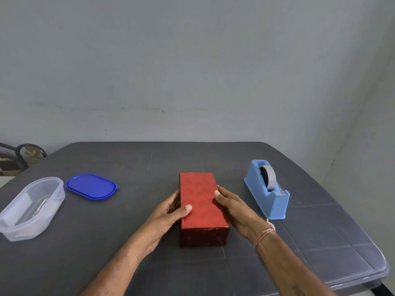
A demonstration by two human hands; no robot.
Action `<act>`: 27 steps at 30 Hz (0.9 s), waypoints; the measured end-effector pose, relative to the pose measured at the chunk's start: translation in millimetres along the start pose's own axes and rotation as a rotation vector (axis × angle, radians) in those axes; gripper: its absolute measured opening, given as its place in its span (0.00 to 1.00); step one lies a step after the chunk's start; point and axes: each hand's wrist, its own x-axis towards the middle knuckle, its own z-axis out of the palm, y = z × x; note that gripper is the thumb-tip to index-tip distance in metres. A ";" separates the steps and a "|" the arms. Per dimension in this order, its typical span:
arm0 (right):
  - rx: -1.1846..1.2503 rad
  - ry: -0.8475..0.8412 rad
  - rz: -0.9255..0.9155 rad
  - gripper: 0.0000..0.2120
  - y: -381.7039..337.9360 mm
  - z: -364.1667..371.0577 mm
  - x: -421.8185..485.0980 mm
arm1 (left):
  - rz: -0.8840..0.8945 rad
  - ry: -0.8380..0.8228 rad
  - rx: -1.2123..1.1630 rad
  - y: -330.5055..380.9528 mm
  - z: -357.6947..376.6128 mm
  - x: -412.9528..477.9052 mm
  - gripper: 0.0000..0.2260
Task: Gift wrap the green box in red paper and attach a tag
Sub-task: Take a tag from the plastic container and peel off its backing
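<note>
Left hand (168,212), right hand (233,208), both gripping red-wrapped box (201,201), long axis pointing away

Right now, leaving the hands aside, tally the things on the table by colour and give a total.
Red: 1, the wrapped box
Blue: 2, the container lid and the tape dispenser
Clear: 1, the plastic container
Total: 4

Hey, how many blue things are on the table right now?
2. A dark blue lid lies at the left beside the clear tub; a light blue tape dispenser stands right of the wrapped box. None seem hidden.
</note>
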 end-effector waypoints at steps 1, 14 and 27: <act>-0.026 0.005 0.001 0.14 -1.8 0.2 -0.5 | 0.006 0.000 -0.004 0.4 1.2 -0.6 0.28; -0.749 0.008 -0.414 0.23 -45.0 174.3 28.4 | 0.214 0.689 0.222 50.8 -120.0 -49.6 0.17; -0.490 -0.350 -0.020 0.27 25.2 385.4 91.5 | -0.158 1.004 0.449 23.9 -291.7 -126.8 0.08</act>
